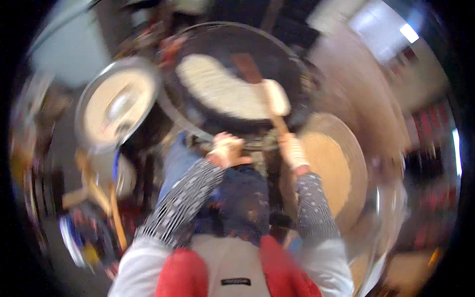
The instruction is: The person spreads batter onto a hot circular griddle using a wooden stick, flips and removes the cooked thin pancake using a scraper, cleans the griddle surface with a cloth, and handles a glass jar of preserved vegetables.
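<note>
A large round dark griddle lies before me. A curved band of pale batter is spread over part of its surface. My right hand grips the handle of a flat wooden spreader, whose dark blade reaches over the griddle. Next to the handle sits a thicker pale patch of batter. At the griddle's near rim hovers my left hand, thumb apart from the fingers and nothing visible in it. Motion blurs the picture; whether that hand touches the rim is unclear.
To the left stands a metal basin of pale batter with a blurred utensil in it. Wooden-handled tools lie below that. On the right, a wide bowl holds a tan substance, close by my right forearm.
</note>
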`<control>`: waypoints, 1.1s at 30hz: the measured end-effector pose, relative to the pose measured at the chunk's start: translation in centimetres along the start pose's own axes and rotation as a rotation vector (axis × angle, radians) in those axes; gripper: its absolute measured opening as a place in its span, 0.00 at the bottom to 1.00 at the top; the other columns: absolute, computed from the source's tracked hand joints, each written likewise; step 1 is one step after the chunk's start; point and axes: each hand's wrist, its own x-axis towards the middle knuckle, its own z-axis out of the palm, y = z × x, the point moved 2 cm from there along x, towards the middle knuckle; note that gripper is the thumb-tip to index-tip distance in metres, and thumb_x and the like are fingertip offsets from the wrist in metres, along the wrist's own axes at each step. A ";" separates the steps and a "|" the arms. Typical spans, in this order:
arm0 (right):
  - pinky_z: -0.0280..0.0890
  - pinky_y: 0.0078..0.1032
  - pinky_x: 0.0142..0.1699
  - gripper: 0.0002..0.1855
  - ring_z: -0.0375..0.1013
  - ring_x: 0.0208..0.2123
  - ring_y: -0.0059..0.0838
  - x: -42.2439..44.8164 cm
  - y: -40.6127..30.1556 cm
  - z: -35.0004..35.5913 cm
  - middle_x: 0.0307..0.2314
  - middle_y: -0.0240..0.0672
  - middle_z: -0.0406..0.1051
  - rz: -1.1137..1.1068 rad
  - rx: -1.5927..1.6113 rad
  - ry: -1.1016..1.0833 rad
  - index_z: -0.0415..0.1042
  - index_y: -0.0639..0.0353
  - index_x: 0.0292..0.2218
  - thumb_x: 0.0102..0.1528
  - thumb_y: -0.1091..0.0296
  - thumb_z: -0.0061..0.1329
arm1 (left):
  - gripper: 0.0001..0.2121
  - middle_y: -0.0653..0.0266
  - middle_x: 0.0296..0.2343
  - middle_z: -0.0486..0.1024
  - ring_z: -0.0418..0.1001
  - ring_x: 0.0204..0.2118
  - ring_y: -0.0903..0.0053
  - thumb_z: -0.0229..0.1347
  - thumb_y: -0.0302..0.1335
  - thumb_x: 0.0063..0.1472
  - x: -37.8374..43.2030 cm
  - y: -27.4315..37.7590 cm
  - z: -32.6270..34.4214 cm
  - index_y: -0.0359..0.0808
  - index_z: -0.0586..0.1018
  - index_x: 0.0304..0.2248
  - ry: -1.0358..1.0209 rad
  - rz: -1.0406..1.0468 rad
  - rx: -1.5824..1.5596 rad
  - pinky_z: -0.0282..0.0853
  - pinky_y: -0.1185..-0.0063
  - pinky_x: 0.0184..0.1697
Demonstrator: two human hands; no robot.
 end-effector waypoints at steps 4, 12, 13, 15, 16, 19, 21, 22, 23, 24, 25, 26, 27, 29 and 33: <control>0.70 0.45 0.34 0.15 0.77 0.30 0.48 0.5 -4.3 0.3 0.26 0.48 0.75 0.053 0.264 0.034 0.74 0.63 0.34 0.59 0.61 0.41 | 0.33 0.54 0.32 0.78 0.75 0.39 0.62 0.56 0.64 0.44 -3.6 -3.0 -1.6 0.38 0.80 0.30 -0.010 -0.127 0.115 0.65 0.64 0.45; 0.73 0.38 0.35 0.11 0.79 0.31 0.42 0.1 -5.7 3.9 0.27 0.44 0.78 -0.001 0.102 0.122 0.76 0.62 0.31 0.57 0.66 0.44 | 0.35 0.51 0.35 0.75 0.69 0.42 0.51 0.50 0.63 0.51 -7.7 -11.5 3.6 0.33 0.73 0.36 0.068 -0.058 0.276 0.53 0.57 0.55; 0.73 0.39 0.36 0.12 0.79 0.33 0.43 0.2 -6.0 3.2 0.29 0.46 0.78 0.018 0.114 0.138 0.77 0.62 0.34 0.57 0.66 0.44 | 0.34 0.51 0.34 0.75 0.69 0.42 0.52 0.50 0.61 0.52 -7.8 -11.4 3.3 0.33 0.74 0.36 0.072 -0.051 0.274 0.53 0.57 0.55; 0.73 0.38 0.37 0.12 0.79 0.33 0.43 0.0 -9.1 1.4 0.29 0.48 0.78 -0.017 0.154 0.042 0.78 0.62 0.34 0.56 0.67 0.45 | 0.31 0.52 0.35 0.75 0.69 0.43 0.52 0.50 0.57 0.55 -8.4 -13.5 2.9 0.32 0.74 0.38 0.072 -0.090 0.295 0.53 0.58 0.57; 0.73 0.37 0.38 0.12 0.79 0.33 0.43 -0.1 -10.4 2.1 0.29 0.47 0.78 -0.055 0.078 0.077 0.79 0.62 0.33 0.55 0.66 0.46 | 0.30 0.52 0.35 0.75 0.69 0.43 0.52 0.50 0.56 0.56 -8.9 -13.9 2.9 0.32 0.74 0.38 0.045 -0.105 0.292 0.53 0.59 0.57; 0.74 0.37 0.37 0.11 0.79 0.33 0.43 -1.8 -9.0 3.3 0.29 0.48 0.77 -0.112 0.104 0.017 0.78 0.62 0.33 0.54 0.67 0.46 | 0.27 0.52 0.35 0.76 0.69 0.43 0.53 0.50 0.52 0.58 -10.0 -15.8 3.1 0.32 0.75 0.40 0.024 -0.129 0.298 0.53 0.59 0.57; 0.71 0.42 0.37 0.15 0.78 0.32 0.48 1.0 -5.5 5.1 0.27 0.50 0.76 -0.060 0.129 0.133 0.73 0.65 0.35 0.57 0.61 0.45 | 0.26 0.51 0.35 0.76 0.70 0.43 0.53 0.50 0.51 0.58 -9.4 -16.6 3.1 0.32 0.76 0.40 0.080 -0.106 0.284 0.53 0.60 0.57; 0.71 0.42 0.37 0.15 0.77 0.31 0.49 0.8 -5.5 4.7 0.27 0.50 0.76 -0.031 0.108 0.172 0.73 0.65 0.35 0.56 0.61 0.45 | 0.24 0.51 0.34 0.76 0.70 0.43 0.53 0.50 0.50 0.59 -9.4 -15.5 2.6 0.33 0.77 0.38 0.141 -0.077 0.250 0.55 0.60 0.55; 0.71 0.43 0.37 0.15 0.77 0.30 0.49 0.3 -6.1 3.9 0.26 0.51 0.76 -0.125 0.210 0.137 0.73 0.65 0.35 0.57 0.61 0.45 | 0.24 0.52 0.31 0.77 0.71 0.41 0.54 0.50 0.50 0.59 -9.6 -15.2 2.0 0.35 0.78 0.37 0.116 -0.107 0.262 0.56 0.60 0.53; 0.71 0.44 0.36 0.15 0.77 0.30 0.50 -0.3 -5.7 3.6 0.26 0.51 0.75 -0.150 0.232 0.108 0.73 0.65 0.34 0.58 0.61 0.43 | 0.23 0.54 0.30 0.77 0.72 0.39 0.55 0.50 0.50 0.59 -8.8 -14.7 2.1 0.36 0.78 0.35 0.110 -0.102 0.287 0.57 0.61 0.52; 0.70 0.45 0.36 0.15 0.76 0.30 0.50 -1.8 -6.8 2.4 0.25 0.50 0.75 -0.201 0.253 0.034 0.71 0.64 0.34 0.59 0.60 0.42 | 0.22 0.55 0.31 0.78 0.72 0.38 0.55 0.50 0.50 0.59 -9.2 -15.2 2.4 0.37 0.79 0.34 0.153 -0.087 0.318 0.57 0.61 0.52; 0.70 0.45 0.36 0.14 0.76 0.29 0.49 -3.1 -6.4 3.0 0.24 0.49 0.74 -0.275 0.173 0.060 0.70 0.63 0.34 0.60 0.60 0.41 | 0.22 0.57 0.31 0.78 0.72 0.39 0.56 0.48 0.50 0.59 -8.8 -14.3 2.3 0.38 0.79 0.32 0.156 -0.106 0.307 0.57 0.61 0.53; 0.71 0.42 0.36 0.17 0.77 0.32 0.45 -5.0 -6.7 2.6 0.27 0.48 0.76 -0.381 0.106 -0.015 0.71 0.64 0.37 0.60 0.58 0.41 | 0.22 0.57 0.30 0.78 0.72 0.40 0.57 0.48 0.50 0.60 -9.1 -14.8 2.1 0.38 0.79 0.31 0.067 -0.171 0.315 0.56 0.61 0.54; 0.71 0.38 0.39 0.15 0.77 0.33 0.42 -2.9 -2.4 4.9 0.27 0.46 0.76 -0.163 0.026 -0.048 0.72 0.63 0.35 0.60 0.59 0.40 | 0.22 0.55 0.36 0.76 0.69 0.45 0.56 0.49 0.50 0.58 -8.4 -15.5 3.0 0.37 0.79 0.34 0.093 -0.188 0.280 0.54 0.60 0.56; 0.71 0.39 0.36 0.14 0.77 0.30 0.42 0.1 -2.5 3.4 0.25 0.43 0.76 -0.078 0.178 0.155 0.72 0.61 0.34 0.59 0.60 0.40 | 0.30 0.52 0.46 0.67 0.61 0.53 0.55 0.55 0.50 0.54 -8.2 -13.5 3.9 0.37 0.70 0.50 0.441 -0.108 0.343 0.50 0.58 0.59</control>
